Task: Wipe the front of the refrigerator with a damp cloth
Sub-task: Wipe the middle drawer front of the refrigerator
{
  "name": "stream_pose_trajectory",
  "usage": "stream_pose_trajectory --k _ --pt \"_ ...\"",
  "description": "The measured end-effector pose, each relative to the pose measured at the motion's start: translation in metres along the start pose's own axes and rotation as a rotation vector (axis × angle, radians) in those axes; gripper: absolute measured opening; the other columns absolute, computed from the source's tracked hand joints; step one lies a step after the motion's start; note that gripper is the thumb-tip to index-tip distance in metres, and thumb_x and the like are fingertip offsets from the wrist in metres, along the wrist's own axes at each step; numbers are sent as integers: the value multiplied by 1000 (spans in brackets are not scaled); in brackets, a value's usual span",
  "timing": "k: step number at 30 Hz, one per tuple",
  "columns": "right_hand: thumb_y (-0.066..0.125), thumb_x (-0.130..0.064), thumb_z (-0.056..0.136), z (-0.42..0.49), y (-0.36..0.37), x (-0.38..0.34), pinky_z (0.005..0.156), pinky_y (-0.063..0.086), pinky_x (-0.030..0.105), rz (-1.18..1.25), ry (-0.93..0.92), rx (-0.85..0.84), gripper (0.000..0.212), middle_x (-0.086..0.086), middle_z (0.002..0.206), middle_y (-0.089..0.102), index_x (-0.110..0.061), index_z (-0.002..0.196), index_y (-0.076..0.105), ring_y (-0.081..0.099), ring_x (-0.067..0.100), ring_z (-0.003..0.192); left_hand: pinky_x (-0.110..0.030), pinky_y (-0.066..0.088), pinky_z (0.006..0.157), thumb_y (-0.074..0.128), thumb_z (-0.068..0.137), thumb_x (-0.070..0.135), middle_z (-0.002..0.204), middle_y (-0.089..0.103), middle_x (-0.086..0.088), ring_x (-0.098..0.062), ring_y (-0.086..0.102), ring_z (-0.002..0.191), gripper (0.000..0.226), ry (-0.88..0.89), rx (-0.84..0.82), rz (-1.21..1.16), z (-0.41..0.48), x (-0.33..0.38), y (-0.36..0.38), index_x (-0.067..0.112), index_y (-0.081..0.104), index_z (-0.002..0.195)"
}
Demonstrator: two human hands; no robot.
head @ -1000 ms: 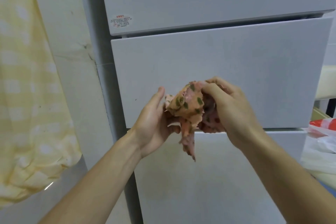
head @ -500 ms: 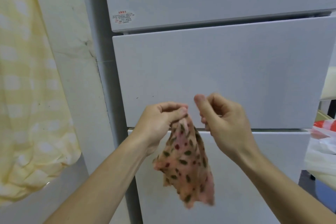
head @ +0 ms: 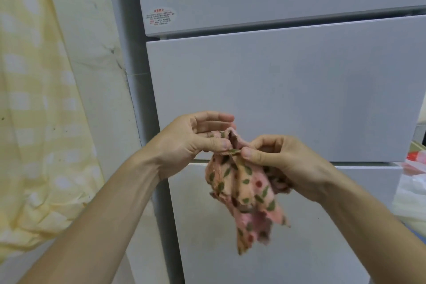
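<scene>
Nearest you, both forearms reach toward the refrigerator [head: 299,94], and the cloth [head: 249,193] hangs between them in front of its lower panels, clear of the surface. Your left grip [head: 196,138] pinches the cloth's top edge between thumb and forefinger, with the other fingers loosely spread above. Your right grip [head: 283,163] pinches the same edge just beside it, thumb on top, and its curled fingers gather a bunch of folds underneath. The rest of the cloth trails down in a loose, slightly blurred tail. That is the change: half a second ago the cloth dangled from the left grip alone with the right one free beside it, and a second ago it was balled up between both. You have shaken it out and are taking it up again two-handed, which I read as arranging it into a pad rather than wiping. Whether it is damp I cannot tell. Behind the cloth, the seam between the refrigerator's middle and lower panels runs at about the level of your grips, and neither grip nor cloth touches a panel. Higher up, at the upper door's lower left corner, sits a small label [head: 160,17]. Left of the refrigerator hangs a yellow checked fabric [head: 34,122], and at its right a plastic bag [head: 412,182] peeks in.
</scene>
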State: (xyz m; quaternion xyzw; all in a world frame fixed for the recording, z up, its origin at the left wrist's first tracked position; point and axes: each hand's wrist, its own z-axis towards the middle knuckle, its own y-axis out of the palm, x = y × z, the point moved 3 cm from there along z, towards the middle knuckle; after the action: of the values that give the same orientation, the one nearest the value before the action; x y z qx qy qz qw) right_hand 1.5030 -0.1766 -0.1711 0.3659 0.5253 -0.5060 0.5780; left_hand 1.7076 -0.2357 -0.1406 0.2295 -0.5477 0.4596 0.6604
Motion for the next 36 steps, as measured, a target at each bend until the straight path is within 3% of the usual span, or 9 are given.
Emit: stream_pose_trajectory --k 4,7,12,17,20,25,29,33,36 --pt "82 -48 71 -2 -20 -27 41 36 21 -93 -114 118 31 1 65 64 -19 76 72 52 11 49 -30 59 98 83 76 9 123 77 3 -15 72 118 47 -52 -133 148 -9 7 -8 30 79 118" --pt "77 -49 85 1 -22 -51 58 55 24 -541 -350 237 29 -3 75 76 -20 81 74 68 10 65 -29 57 96 67 81 5 107 76 -2 -17 71 98 46 -104 -197 243 -12 13 -2 29 78 118" --pt "79 -54 79 9 -21 -76 77 63 36 -539 -432 279 25 -7 82 80 -30 85 81 78 16 80 -30 49 83 70 92 24 82 66 1 -15 64 81 18 -88 -228 359 -11 11 17 16 67 76" --pt "82 -38 89 18 -17 -73 70 50 17 -736 -563 494 17 -8 79 73 -22 91 76 67 10 75 -30 62 76 70 94 31 99 79 -15 -24 78 86 27 -89 -188 0 -10 7 27 5 78 97" --pt "56 -52 106 -2 -20 -68 66 48 31 -747 -683 720 52 -6 63 68 -18 68 69 65 11 65 -25 62 76 67 92 35 101 79 -11 -18 78 90 34 -107 -136 -206 -8 4 25 4 79 101" --pt "-10 -94 82 -11 -19 -34 72 51 34 -927 60 366 117 -2 54 71 -18 56 75 66 4 52 -31 65 80 59 94 31 115 79 -13 -20 78 102 36 -107 -17 -347 -4 11 23 8 84 104" --pt "16 -95 75 -3 -11 -14 73 58 33 -377 106 140 115 11 78 80 1 84 79 78 22 73 -47 64 90 48 109 23 124 76 -17 -30 75 111 34 -105 46 -243 -1 12 23 4 71 126" --pt "75 -64 78 2 -17 -11 60 53 25 -127 -38 356 57 1 68 73 -11 98 68 66 13 57 -34 63 90 59 107 24 112 81 -7 -21 77 106 24 -67 192 -19 0 16 16 11 79 111" --pt "81 -58 82 -1 -22 -12 52 45 13 -314 -151 544 54 -10 65 74 -27 115 52 67 4 57 -36 61 92 67 104 27 102 82 -3 -18 79 97 18 -73 286 116 -2 16 15 12 76 110"
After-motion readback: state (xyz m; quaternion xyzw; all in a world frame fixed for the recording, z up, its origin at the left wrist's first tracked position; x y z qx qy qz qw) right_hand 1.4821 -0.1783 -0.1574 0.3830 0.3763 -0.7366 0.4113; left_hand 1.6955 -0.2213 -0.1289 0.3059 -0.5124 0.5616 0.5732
